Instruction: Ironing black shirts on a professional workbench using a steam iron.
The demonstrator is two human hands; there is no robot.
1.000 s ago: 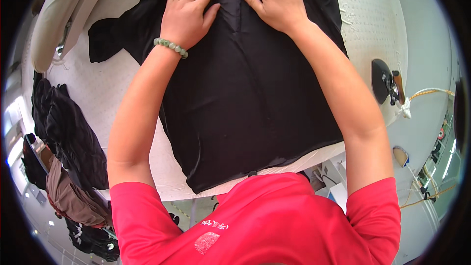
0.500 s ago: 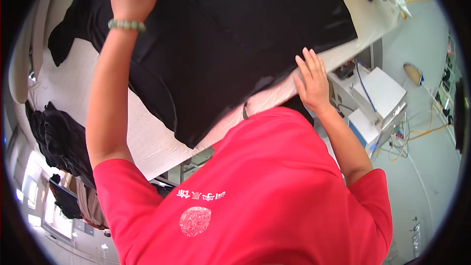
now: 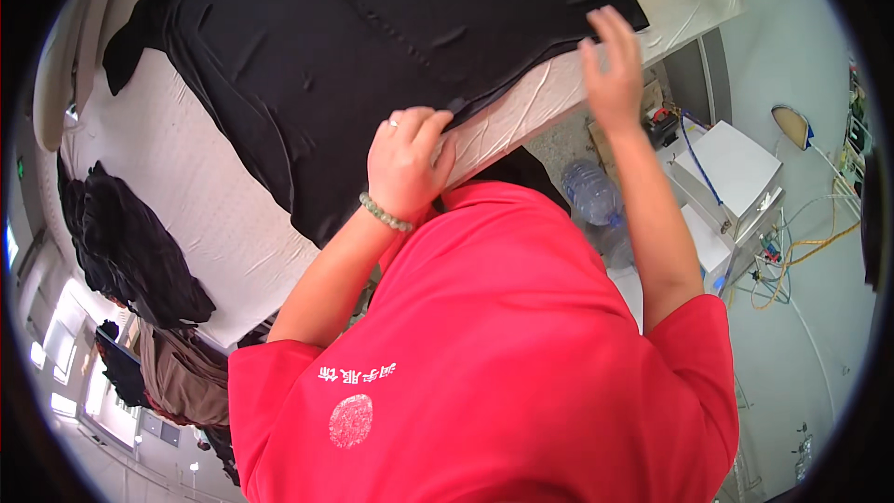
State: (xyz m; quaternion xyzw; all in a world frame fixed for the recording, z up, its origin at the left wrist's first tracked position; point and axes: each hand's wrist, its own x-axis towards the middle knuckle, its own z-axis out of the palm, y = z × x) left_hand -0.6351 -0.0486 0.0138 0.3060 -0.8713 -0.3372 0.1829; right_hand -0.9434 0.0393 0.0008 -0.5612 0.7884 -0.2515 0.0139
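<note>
A black garment [image 3: 372, 65] lies spread over the pale cloth-covered table [image 3: 223, 177], with a row of small buttons or dots along it and several creases. At its near edge my left hand [image 3: 405, 163], wearing a ring and a beaded bracelet, has its fingers curled down onto the fabric and closed on the edge; the fingertips are partly hidden. My right hand [image 3: 613, 79] hovers by the garment's right corner with fingers apart, slightly blurred, holding nothing I can see.
A dark bundle of clothing [image 3: 130, 251] lies at the table's left edge, with brown cloth [image 3: 177, 368] below it. Right of the table stand white box-like equipment [image 3: 726, 163] and a clear plastic bottle [image 3: 591, 191]. Yellow and blue hoses [image 3: 810, 247] trail at far right.
My left hand has come back from the far part of the garment to its near edge. My right hand has shifted up toward the right corner. The fabric now shows more creases.
</note>
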